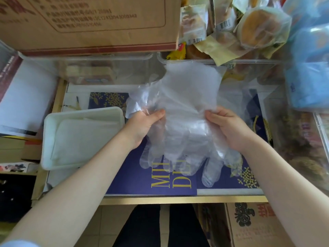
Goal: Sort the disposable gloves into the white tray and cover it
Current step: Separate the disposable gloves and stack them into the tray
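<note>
gathering step in hand, judged from the layout: bunch of disposable gloves [181, 125] held up over the tabletop [178, 199], not yet in the white tray [51, 125]. left hand [142, 125] pinching the bunch's left edge, thumb on top, fingers curled under the film. right hand [226, 127] gripping the right edge the same way, fingers folded round the plastic. bunch spread between both hands, cuffs pointing away, glove fingers hanging toward the body above a dark blue printed sheet [160, 184].

next move likely calling for a fold or squaring-up, then a carry to the left and down into the tray, just beside the left wrist. flimsy film probably prone to slipping apart or catching air, so a firm two-sided hold advisable.

gloves thin, clear, faintly milky, crinkled, several layers overlapping; exact count impossible to tell. tray shallow, rectangular, round-cornered, already holding something pale and flat. no obvious lid made out.
</note>
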{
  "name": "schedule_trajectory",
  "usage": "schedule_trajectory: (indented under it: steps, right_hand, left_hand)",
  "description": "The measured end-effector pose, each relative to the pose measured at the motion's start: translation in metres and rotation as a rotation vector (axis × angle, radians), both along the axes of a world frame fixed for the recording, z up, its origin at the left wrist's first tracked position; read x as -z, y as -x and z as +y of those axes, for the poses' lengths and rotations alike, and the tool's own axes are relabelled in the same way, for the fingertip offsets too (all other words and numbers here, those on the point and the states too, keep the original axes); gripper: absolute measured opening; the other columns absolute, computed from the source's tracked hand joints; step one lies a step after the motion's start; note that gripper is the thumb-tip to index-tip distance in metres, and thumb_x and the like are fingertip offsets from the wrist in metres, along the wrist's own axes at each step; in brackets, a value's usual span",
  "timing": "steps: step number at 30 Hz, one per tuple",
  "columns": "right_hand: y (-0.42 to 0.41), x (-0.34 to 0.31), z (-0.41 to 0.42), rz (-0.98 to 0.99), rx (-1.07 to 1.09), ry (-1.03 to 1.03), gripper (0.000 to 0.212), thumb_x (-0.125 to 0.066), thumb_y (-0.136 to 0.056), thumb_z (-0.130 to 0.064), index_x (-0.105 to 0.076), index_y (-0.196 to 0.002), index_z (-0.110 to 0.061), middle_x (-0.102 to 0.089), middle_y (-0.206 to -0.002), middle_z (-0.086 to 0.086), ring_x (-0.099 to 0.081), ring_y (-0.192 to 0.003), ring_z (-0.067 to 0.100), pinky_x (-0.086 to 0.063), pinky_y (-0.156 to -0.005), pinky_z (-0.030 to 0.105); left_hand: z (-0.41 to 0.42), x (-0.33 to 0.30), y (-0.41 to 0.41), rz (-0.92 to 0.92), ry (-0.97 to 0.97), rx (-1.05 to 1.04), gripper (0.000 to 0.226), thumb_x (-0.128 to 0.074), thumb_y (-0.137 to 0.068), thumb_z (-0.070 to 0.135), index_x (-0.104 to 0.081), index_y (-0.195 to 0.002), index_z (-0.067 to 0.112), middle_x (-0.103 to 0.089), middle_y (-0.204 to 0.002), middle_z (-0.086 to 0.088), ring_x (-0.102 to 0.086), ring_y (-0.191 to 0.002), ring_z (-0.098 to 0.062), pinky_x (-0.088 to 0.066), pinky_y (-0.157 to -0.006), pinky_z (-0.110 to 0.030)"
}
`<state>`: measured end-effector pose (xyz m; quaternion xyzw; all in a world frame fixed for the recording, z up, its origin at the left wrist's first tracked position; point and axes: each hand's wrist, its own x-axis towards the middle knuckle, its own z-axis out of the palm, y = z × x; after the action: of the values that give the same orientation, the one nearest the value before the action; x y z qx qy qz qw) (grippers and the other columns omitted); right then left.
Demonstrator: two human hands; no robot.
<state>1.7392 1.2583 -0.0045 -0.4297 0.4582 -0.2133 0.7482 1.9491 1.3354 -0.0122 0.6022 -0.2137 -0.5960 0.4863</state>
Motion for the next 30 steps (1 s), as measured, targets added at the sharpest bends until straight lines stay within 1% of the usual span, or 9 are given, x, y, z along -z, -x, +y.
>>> schedule_trajectory:
  steps: [5,8,11,14,17,19,23,26,30]
  right_hand:
    - [0.001,-0.001,0.005,-0.189,0.038,-0.177,0.027,-0.039,-0.093,-0.003,-0.064,-0.092,-0.013,-0.069,-0.067,-0.001,-0.063,-0.055,0.010,-0.050,-0.051,0.018]
    - [0.005,0.003,0.010,-0.237,0.063,-0.191,0.045,-0.035,-0.091,0.004,-0.072,-0.072,-0.014,-0.064,-0.056,0.000,-0.059,-0.045,0.009,-0.047,-0.044,0.016]
    - [0.011,0.009,0.013,-0.348,0.047,-0.122,0.006,-0.077,-0.059,-0.019,-0.076,-0.064,-0.016,-0.072,-0.070,0.004,-0.068,-0.063,0.015,-0.054,-0.056,0.021]
    - [0.018,0.012,0.014,-0.343,-0.045,-0.065,0.030,-0.069,-0.047,-0.029,-0.078,-0.070,-0.012,-0.074,-0.081,0.007,-0.069,-0.082,0.018,-0.054,-0.071,0.023]
    - [0.015,0.006,0.015,-0.250,-0.018,-0.016,0.027,-0.056,-0.065,-0.027,-0.076,-0.064,-0.010,-0.074,-0.075,0.002,-0.067,-0.073,0.010,-0.049,-0.065,0.014]
    - [0.009,0.005,0.017,-0.013,-0.052,0.165,0.029,-0.054,-0.085,-0.012,-0.075,-0.064,-0.014,-0.072,-0.070,-0.006,-0.062,-0.062,0.000,-0.043,-0.055,0.010]
    - [0.003,0.008,0.023,0.194,-0.245,0.316,0.018,-0.066,-0.083,-0.006,-0.071,-0.068,-0.014,-0.070,-0.068,-0.013,-0.062,-0.070,-0.003,-0.042,-0.067,0.007]
    - [0.001,0.006,0.024,0.131,-0.294,0.250,0.016,-0.075,-0.072,-0.009,-0.061,-0.069,-0.018,-0.061,-0.067,-0.005,-0.055,-0.065,0.011,-0.042,-0.063,0.015]
    - [-0.013,-0.002,0.019,0.047,-0.189,0.162,0.040,-0.061,-0.082,0.001,-0.048,-0.114,-0.020,-0.065,-0.082,0.002,-0.063,-0.072,0.006,-0.050,-0.069,0.017]
  left_hand:
    - [-0.004,-0.007,0.001,0.137,0.070,-0.115,0.012,-0.053,-0.090,0.009,-0.065,-0.090,0.011,-0.070,-0.081,-0.002,-0.067,-0.076,-0.015,-0.054,-0.075,-0.030]
    - [-0.005,-0.013,0.002,0.277,0.145,-0.152,0.017,-0.051,-0.089,0.009,-0.067,-0.086,0.009,-0.070,-0.078,-0.003,-0.067,-0.073,-0.014,-0.055,-0.066,-0.025]
    - [0.002,-0.013,0.006,0.319,0.192,-0.150,0.012,-0.051,-0.090,0.016,-0.062,-0.093,0.012,-0.065,-0.083,-0.001,-0.063,-0.076,-0.012,-0.053,-0.066,-0.024]
    - [0.013,-0.010,0.006,0.469,0.135,-0.248,0.054,-0.030,-0.096,0.050,-0.074,-0.081,0.022,-0.071,-0.081,0.001,-0.067,-0.076,-0.013,-0.052,-0.068,-0.026]
    - [0.024,-0.012,0.007,0.560,0.064,-0.246,0.085,-0.023,-0.070,0.081,-0.063,-0.118,0.024,-0.068,-0.112,-0.005,-0.064,-0.103,-0.020,-0.047,-0.088,-0.035]
    - [0.028,-0.010,0.013,0.386,0.016,-0.190,0.080,-0.039,-0.070,0.075,-0.050,-0.130,0.024,-0.063,-0.124,-0.005,-0.063,-0.106,-0.016,-0.048,-0.090,-0.036]
    - [0.028,0.000,0.015,-0.177,0.028,-0.212,0.057,-0.067,-0.080,0.010,-0.042,-0.131,0.011,-0.061,-0.123,-0.010,-0.061,-0.110,-0.022,-0.047,-0.097,-0.046]
    - [0.030,-0.001,0.010,-0.498,0.069,-0.182,0.065,-0.064,-0.081,0.005,-0.037,-0.138,0.021,-0.053,-0.132,-0.004,-0.056,-0.114,-0.018,-0.046,-0.099,-0.043]
    - [0.034,-0.012,0.009,-0.692,0.169,-0.010,0.067,-0.064,-0.086,0.010,-0.031,-0.141,0.029,-0.058,-0.112,0.006,-0.062,-0.096,-0.018,-0.048,-0.091,-0.035]
